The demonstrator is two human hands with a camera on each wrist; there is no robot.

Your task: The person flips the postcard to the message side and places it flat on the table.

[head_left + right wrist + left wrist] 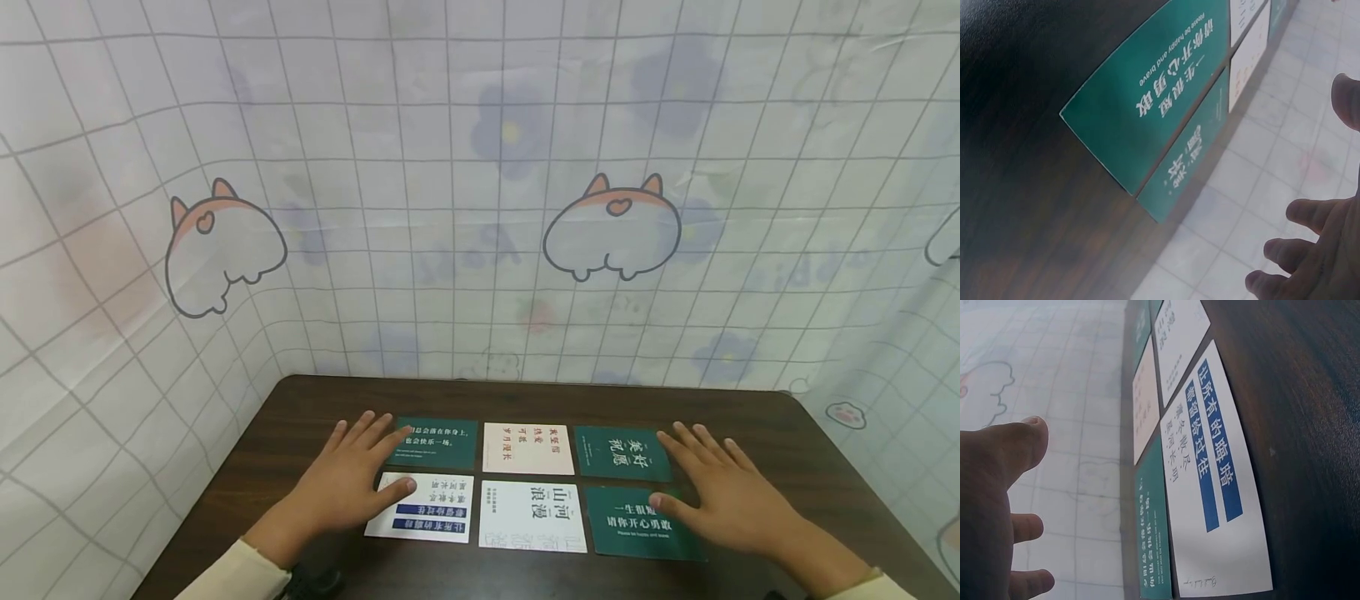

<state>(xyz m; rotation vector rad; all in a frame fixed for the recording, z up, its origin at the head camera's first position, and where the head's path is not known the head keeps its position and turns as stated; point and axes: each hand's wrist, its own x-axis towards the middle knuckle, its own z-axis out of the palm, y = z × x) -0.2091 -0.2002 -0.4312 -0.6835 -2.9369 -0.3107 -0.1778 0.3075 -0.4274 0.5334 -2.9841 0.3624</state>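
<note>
Two rows of cards lie flat on a dark wooden table (pixel 247 467). In the back row are a green card (pixel 438 454), a pale pink card (pixel 517 458) and another green card (pixel 600 458) with sideways print. The front row has a white card with blue bands (pixel 442 535), a white card with black print (pixel 517 517) and a green card (pixel 637 542). My left hand (pixel 345 471), fingers spread, is over the left edge of the left cards. Spread likewise, my right hand (pixel 727 492) is over the right edge of the green cards. Neither hand holds anything.
A white gridded curtain (pixel 465 208) with cartoon animal drawings hangs behind and at both sides of the table. A small dark object (pixel 318 582) shows beside the left sleeve at the table's near edge.
</note>
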